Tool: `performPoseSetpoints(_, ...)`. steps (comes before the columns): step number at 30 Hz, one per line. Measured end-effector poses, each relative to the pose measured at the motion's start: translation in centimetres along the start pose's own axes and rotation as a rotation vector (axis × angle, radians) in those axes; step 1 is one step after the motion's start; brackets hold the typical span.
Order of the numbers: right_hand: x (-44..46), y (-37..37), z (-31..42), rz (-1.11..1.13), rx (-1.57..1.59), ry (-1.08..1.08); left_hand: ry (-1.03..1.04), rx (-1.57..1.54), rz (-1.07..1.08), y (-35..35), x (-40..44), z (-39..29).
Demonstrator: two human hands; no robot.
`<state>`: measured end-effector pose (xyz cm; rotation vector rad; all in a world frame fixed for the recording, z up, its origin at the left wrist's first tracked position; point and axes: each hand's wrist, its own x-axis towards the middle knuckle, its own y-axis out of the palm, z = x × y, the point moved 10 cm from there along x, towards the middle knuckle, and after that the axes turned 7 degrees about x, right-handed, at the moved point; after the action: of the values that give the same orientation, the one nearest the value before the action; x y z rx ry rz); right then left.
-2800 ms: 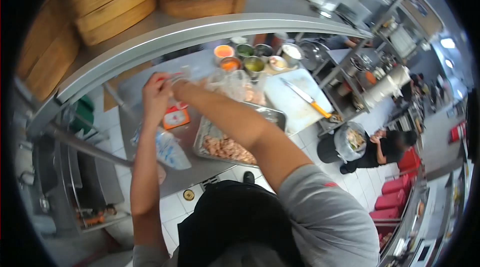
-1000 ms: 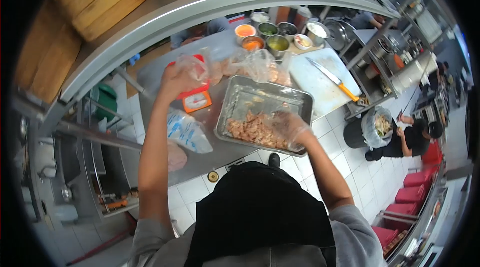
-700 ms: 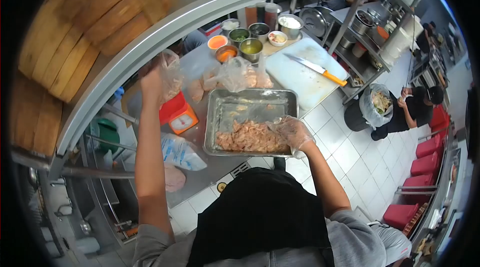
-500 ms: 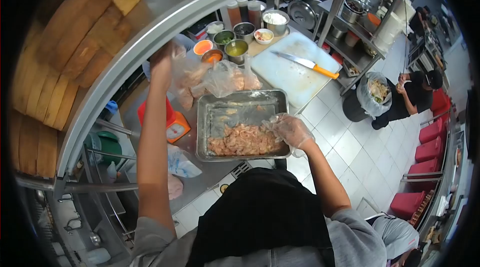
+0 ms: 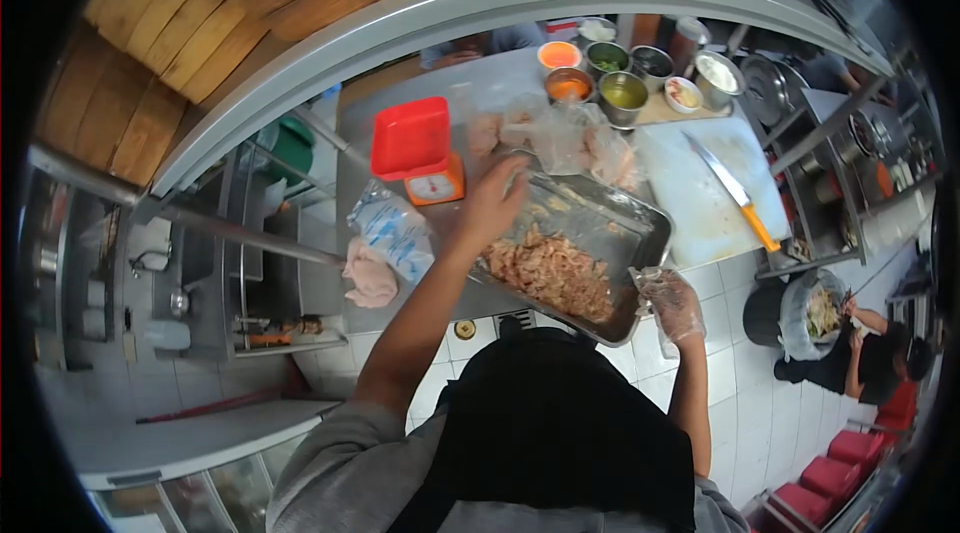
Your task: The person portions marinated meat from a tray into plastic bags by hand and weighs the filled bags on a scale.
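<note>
A rectangular metal tray (image 5: 655, 221) sits turned at an angle on the steel table, with a heap of raw sliced meat (image 5: 550, 273) in its near part. My bare left hand (image 5: 495, 198) is over the tray's left end, its fingers stretched and slightly blurred. At the near right corner, my right hand (image 5: 670, 303), in a clear plastic glove, is closed on the tray's rim. Behind the tray lie clear plastic bags of raw meat (image 5: 570, 141). A kitchen scale (image 5: 435, 183) with a red pan (image 5: 412, 138) stands to the left.
An orange-handled knife (image 5: 730, 188) lies on a white cutting board (image 5: 680, 213) at right. Metal bowls of sauces (image 5: 622, 98) stand behind. A printed plastic bag (image 5: 393, 230) and pale raw meat (image 5: 370, 275) lie at left. A person (image 5: 870, 358) works beside a lined bin (image 5: 775, 313).
My left hand has come down from the far left, by the plastic bags, to the tray. The tray has turned clockwise and my right hand has shifted to its near corner. The view has swung left.
</note>
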<state>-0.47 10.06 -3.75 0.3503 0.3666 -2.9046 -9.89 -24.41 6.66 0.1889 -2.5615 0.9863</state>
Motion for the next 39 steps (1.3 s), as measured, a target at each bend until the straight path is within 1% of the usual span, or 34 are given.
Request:
performPoseSetpoints(1, 0.7, 0.0, -0.2, 0.012, 0.015, 0.001, -0.167, -0.028, -0.015, -2.4, -2.9, 3.1)
performPoseSetpoints(3, 1.9, 0.8, 0.3, 0.027, -0.003, -0.029, -0.207, 0.213, -0.203, -8.2, -8.7, 10.2)
performPoseSetpoints(5, 3.0, 1.9, 1.3, 0.041, -0.080, -0.094, -0.379, 0.401, -0.341, -13.8, -13.4, 14.2)
performPoseSetpoints(6, 3.6, 2.4, 1.9, 0.049, -0.124, -0.129, -0.360, 0.490, -0.324, -14.8, -14.5, 15.4)
performPoseSetpoints(7, 4.1, 3.7, 2.3, 0.134, -0.099, -0.126, -0.343, 0.581, -0.306, -15.7, -15.5, 16.2)
performPoseSetpoints(8, 4.3, 4.5, 2.7, 0.149, -0.147, -0.135, -0.326, 0.671, -0.283, -15.8, -16.7, 16.9)
performPoseSetpoints(9, 4.4, 5.7, 3.7, 0.161, -0.196, -0.145, -0.272, 0.578, -0.309, -16.0, -16.5, 13.7)
performPoseSetpoints(10, 4.6, 6.4, 4.3, 0.171, -0.244, -0.153, -0.233, 0.583, -0.287, -14.9, -16.9, 12.2)
performPoseSetpoints(11, 5.1, 7.3, 4.3, 0.216, -0.310, -0.226, -0.194, 0.588, -0.265, -13.7, -17.5, 10.9)
performPoseSetpoints(12, 5.2, 7.8, 4.7, 0.235, -0.298, -0.233, -0.151, 0.594, -0.244, -12.5, -18.1, 9.9)
performPoseSetpoints(13, 5.2, 8.7, 5.2, 0.251, -0.280, -0.242, -0.157, 0.618, -0.181, -10.6, -19.1, 10.3)
performPoseSetpoints(16, 5.4, 10.7, 5.6, 0.314, -0.221, -0.268, -0.285, 0.767, -0.223, -8.2, -21.3, 10.8)
performPoseSetpoints(17, 5.4, 11.1, 5.5, 0.334, -0.203, -0.278, -0.294, 0.818, -0.331, -8.1, -21.4, 10.5)
performPoseSetpoints(20, 5.1, 12.6, 3.8, 0.371, -0.055, -0.079, -0.416, 0.870, -0.355, -6.7, -21.9, 13.1)
performPoseSetpoints(23, 5.1, 13.6, 4.8, 0.435, -0.356, -0.324, -0.378, 0.851, -0.444, -7.3, -22.3, 13.8)
performPoseSetpoints(26, 5.0, 14.0, 4.9, 0.511, -0.304, -0.390, -0.509, 0.627, -0.415, -8.5, -24.4, 16.4)
performPoseSetpoints(29, 5.6, 16.0, 4.2, 0.630, -0.096, -0.253, -0.552, 0.419, -0.499, -10.9, -24.7, 15.2)
performPoseSetpoints(32, 2.1, 21.9, 10.3, 0.725, -0.481, -0.670, -0.593, 0.324, -0.333, -11.2, -24.7, 17.2)
performPoseSetpoints(34, -2.1, 27.2, 12.6, 0.867, -0.614, -1.182, -0.564, 0.227, -0.243, -11.8, -23.2, 16.1)
performPoseSetpoints(35, -1.4, 30.5, 11.1, 0.978, -0.529, -0.998, -0.548, 0.179, -0.198, -12.2, -22.4, 15.3)
performPoseSetpoints(36, -0.9, 33.6, 9.7, 1.078, -0.441, -0.811, -0.554, 0.104, -0.104, -11.9, -21.9, 15.2)
performPoseSetpoints(38, -1.4, 37.4, 9.8, 1.121, -0.546, -0.759, -0.561, -0.045, 0.085, -11.2, -21.6, 15.1)
performPoseSetpoints(39, -1.4, 38.8, 10.0, 1.141, -0.600, -0.732, -0.558, -0.092, 0.096, -11.2, -21.8, 15.6)
